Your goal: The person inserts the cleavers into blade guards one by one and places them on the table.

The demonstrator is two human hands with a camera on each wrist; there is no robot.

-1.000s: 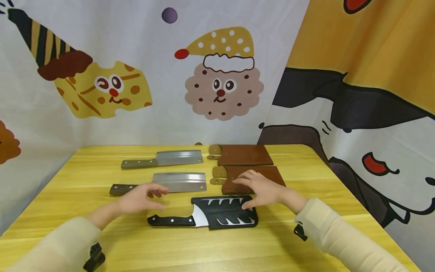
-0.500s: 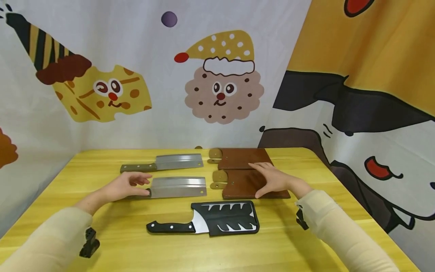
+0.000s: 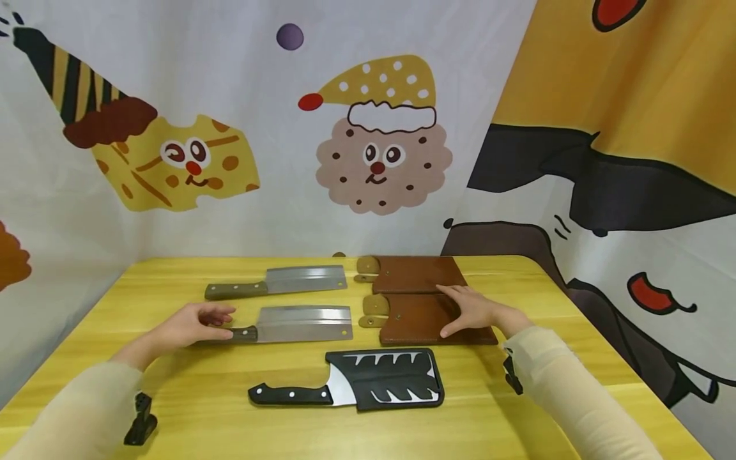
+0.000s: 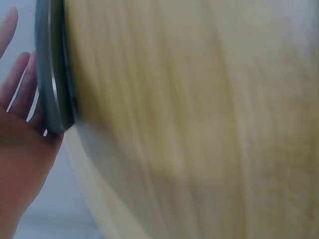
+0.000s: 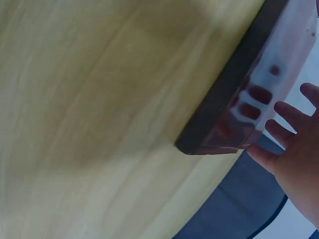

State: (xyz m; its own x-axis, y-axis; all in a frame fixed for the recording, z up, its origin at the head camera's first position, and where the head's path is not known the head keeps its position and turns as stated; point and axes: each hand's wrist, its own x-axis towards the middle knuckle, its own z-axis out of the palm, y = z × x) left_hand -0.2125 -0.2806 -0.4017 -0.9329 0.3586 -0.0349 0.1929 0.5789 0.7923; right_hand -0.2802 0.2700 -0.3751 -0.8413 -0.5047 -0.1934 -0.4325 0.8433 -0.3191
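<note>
Left hand: the left hand (image 3: 192,322) is laid over the dark handle of the middle cleaver (image 3: 303,323), thumb and fingers closing on it; whether the grip is fully made cannot be told from the head view, and the left wrist view shows only fingers beside a dark edge.
Right hand: the right hand (image 3: 473,311) is rested flat on the near brown sheath (image 3: 422,319), fingers straight, nothing grasped.
Where the work lies: the middle cleaver is lying flat on the tabletop (image 3: 517,421), blade pointing right, its tip just beside the sheath's tan strap end.
Doing it well: the handle is best taken fully in the palm before any lift, so the heavy blade is not left to droop; the sheath is best pinned firmly, since a loose leather sleeve would likely slide away under a pushed blade.
Edge care: the blade is best kept level and low, with the right fingers held clear of the sheath's mouth.
Behind: a second bare cleaver (image 3: 305,279) and a second brown sheath (image 3: 416,274) are lined up at the back, close to the working pair.
In front: a black-handled cleaver (image 3: 290,395) is already housed in its black patterned sheath (image 3: 397,378), near the front edge.
In the way: the back sheath is touching or nearly touching the near one, so little room is left there.
</note>
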